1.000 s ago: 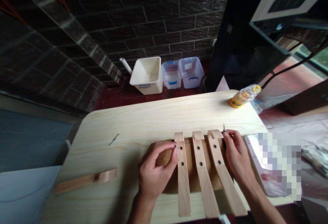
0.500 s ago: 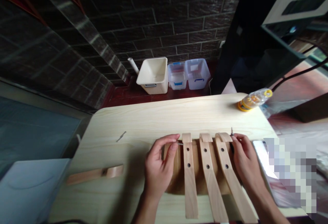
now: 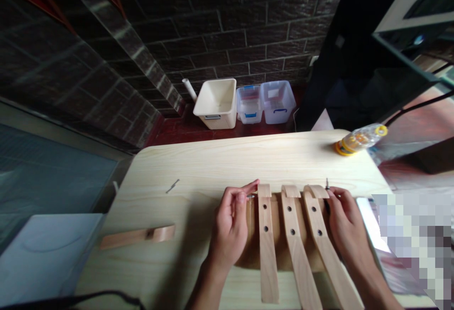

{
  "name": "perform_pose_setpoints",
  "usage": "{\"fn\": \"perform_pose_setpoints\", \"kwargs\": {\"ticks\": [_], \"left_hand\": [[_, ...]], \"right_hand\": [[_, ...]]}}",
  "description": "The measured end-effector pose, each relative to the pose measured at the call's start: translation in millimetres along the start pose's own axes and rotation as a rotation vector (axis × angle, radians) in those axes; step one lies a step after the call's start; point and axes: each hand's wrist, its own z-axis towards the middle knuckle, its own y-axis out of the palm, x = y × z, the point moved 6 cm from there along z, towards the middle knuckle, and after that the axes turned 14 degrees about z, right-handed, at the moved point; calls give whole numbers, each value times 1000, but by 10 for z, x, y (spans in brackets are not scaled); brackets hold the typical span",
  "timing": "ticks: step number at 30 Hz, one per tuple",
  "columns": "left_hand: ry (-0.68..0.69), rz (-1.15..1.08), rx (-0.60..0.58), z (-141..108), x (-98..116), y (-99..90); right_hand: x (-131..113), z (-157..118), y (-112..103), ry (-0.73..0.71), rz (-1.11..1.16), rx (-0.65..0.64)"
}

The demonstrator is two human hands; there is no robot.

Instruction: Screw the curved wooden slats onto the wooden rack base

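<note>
Three pale wooden strips with curled far ends, a left one point(image 3: 268, 258), a middle one point(image 3: 301, 262) and a right one point(image 3: 328, 258), lie across a brown cardboard piece point(image 3: 252, 239). Each has two dark holes or fittings. My left hand point(image 3: 230, 225) pinches a small metal screw point(image 3: 250, 196) between thumb and finger, close beside the left strip's curled end. At the right strip's curl, my right hand point(image 3: 345, 220) is closed around a thin dark tool with its metal tip up, apparently a screwdriver point(image 3: 327, 185); its handle is mostly hidden by the fingers.
Another wooden strip point(image 3: 136, 236) and thin metal pieces point(image 3: 172, 186) lie on the left of the table point(image 3: 227, 159). A clear bottle with yellow parts point(image 3: 360, 140) stands at the back right, and a shiny flat device point(image 3: 372, 234) lies beside my right hand. Bins point(image 3: 218, 121) stand beyond.
My left fingers have shifted their pinch on the small screw, and the index finger now reaches toward the left curl. The whole view has moved slightly; the right hand keeps its hold.
</note>
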Motion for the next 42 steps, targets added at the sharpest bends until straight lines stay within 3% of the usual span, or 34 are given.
{"fn": "perform_pose_setpoints", "kwargs": {"ticks": [42], "left_hand": [[20, -31, 23, -54, 3, -1]], "right_hand": [[-12, -34, -21, 58, -18, 52]]}}
